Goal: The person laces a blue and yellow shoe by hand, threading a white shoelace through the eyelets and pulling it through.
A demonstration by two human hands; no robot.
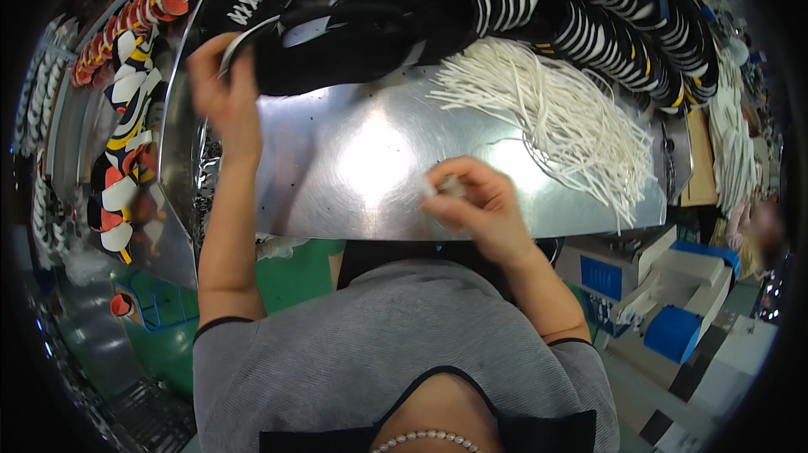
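My left hand (220, 93) reaches to the far left of the shiny metal table (353, 175) and grips the heel of a black shoe upper (337, 41) with white trim. My right hand (475, 201) rests near the table's front edge, its fingers pinched on a small whitish piece (436, 187), blurred, perhaps a lace end. A thick bundle of white laces (564, 112) lies fanned out to the right of that hand.
Rows of black shoe uppers with white stripes (606, 24) are stacked along the table's far side. Red, yellow and white uppers (126, 108) hang on a rack at the left. Blue and white boxes (673, 285) stand at the lower right.
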